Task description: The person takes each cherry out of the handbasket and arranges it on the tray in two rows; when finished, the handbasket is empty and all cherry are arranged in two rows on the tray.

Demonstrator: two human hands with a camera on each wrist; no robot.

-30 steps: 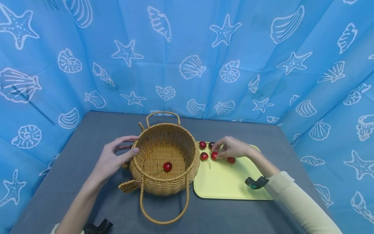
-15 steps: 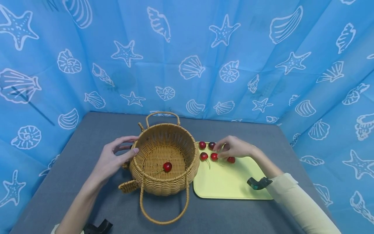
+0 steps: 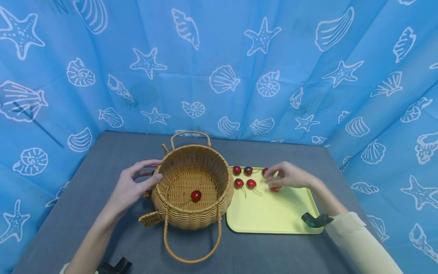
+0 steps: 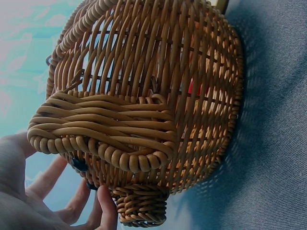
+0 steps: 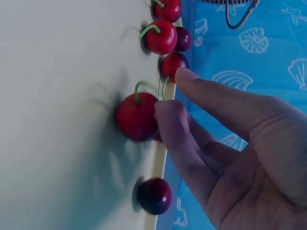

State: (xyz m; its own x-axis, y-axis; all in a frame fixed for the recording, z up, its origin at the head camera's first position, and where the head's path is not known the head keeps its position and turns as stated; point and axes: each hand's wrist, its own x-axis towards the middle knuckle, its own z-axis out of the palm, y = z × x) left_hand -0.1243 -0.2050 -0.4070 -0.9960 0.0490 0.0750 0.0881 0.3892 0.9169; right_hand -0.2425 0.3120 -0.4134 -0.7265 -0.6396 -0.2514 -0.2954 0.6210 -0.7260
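Note:
A woven wicker basket (image 3: 191, 219) with ear-like flaps and a snout holds one stemmed red cherry (image 3: 196, 196) inside. My left hand (image 3: 135, 186) rests against its left side, thumb at the rim, fingers spread; in the left wrist view fingertips touch the wicker beside the snout (image 4: 141, 205). On the yellow tray (image 3: 263, 217), several cherries lie towards the far edge. Over those at the right is my right hand (image 3: 289, 176), thumb and index finger apart. In the right wrist view, a fingertip overlaps the edge of a near cherry (image 5: 136, 117); contact is unclear.
The basket's front handle (image 3: 191, 261) lies down towards me, while its back handle (image 3: 190, 132) stands up. A grey cloth (image 3: 273, 255) covers the table. Blue curtain (image 3: 219, 49) with shell prints hangs behind and at the sides.
My right hand has moved right, away from a cherry in the near row, whose stem now shows. The left hand and basket have stayed in place.

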